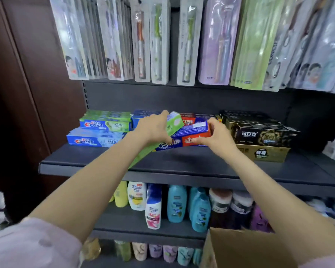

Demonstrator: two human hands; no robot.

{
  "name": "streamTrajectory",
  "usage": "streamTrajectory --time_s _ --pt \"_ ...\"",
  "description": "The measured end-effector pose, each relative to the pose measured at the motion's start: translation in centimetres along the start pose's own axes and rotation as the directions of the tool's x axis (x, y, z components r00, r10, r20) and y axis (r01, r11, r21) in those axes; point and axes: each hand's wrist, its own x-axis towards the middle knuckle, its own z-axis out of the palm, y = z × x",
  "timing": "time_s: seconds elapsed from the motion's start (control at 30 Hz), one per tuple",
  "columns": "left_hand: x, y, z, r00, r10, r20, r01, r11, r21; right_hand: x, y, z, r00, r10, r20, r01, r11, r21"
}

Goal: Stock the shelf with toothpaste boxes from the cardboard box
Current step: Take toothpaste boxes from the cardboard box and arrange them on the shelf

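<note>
My left hand [153,128] grips a long green toothpaste box [175,123], which slants from under my forearm up over the stacked boxes on the dark shelf [182,167]. My right hand [216,137] holds the right end of a red and blue toothpaste box [193,129] lying on top of the red and blue stack [180,143] at mid-shelf. A flap of the cardboard box [246,248] shows at the bottom right, and its inside is hidden.
Crest boxes [101,132] are stacked at the shelf's left, black and gold boxes [259,138] at its right. Toothbrush packs [162,41] hang above. Shampoo bottles [174,206] fill the lower shelf. A dark brown panel [27,93] stands to the left.
</note>
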Motion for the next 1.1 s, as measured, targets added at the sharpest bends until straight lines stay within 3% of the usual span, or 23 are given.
streamTrajectory --time_s 0.07,0.13,0.23,0.3,0.4,0.47,0.6,0.87,1.0,1.1 --pt "0.7 0.1 0.4 0.999 0.048 -0.021 -0.046 0.997 0.064 0.0 -0.2 0.6 0.997 -0.073 0.004 0.069 0.925 -0.372" --pt "1.5 0.5 0.6 0.996 0.083 -0.025 -0.081 0.993 0.081 0.2 -0.4 0.8 0.988 -0.152 0.005 0.118 0.746 -0.655" --pt "2.6 0.9 1.2 0.994 0.107 -0.020 -0.104 0.988 0.111 0.7 -0.1 0.9 0.968 -0.249 0.024 0.162 0.552 -0.818" --pt "3.3 1.1 1.6 0.993 0.115 -0.012 -0.113 0.985 0.131 1.4 0.3 1.5 0.957 -0.264 0.124 0.244 0.495 -0.834" --pt "4.2 1.5 2.2 0.993 0.114 -0.016 -0.110 0.985 0.132 2.2 0.6 2.4 0.971 -0.183 0.156 0.239 0.657 -0.715" --pt "4.9 1.6 2.4 0.995 0.093 -0.041 -0.090 0.993 0.083 3.2 1.0 2.4 0.977 -0.160 0.140 0.213 0.706 -0.675" --pt "6.4 0.7 2.0 0.996 -0.018 -0.085 0.010 0.996 -0.089 6.3 1.8 1.1 0.987 -0.120 0.104 0.158 0.725 -0.670" --pt "8.6 -0.9 2.3 0.998 -0.063 -0.009 0.062 0.995 -0.076 11.8 1.9 0.2 0.974 0.025 0.225 0.137 0.725 -0.675" --pt "9.6 -1.3 3.5 0.993 -0.062 0.097 0.066 0.997 -0.043 12.0 3.3 2.0 0.975 0.034 0.218 0.137 0.678 -0.722" --pt "10.1 -1.6 4.5 0.989 -0.079 0.126 0.082 0.996 -0.023 11.8 4.3 3.9 0.965 0.069 0.254 0.134 0.702 -0.699"
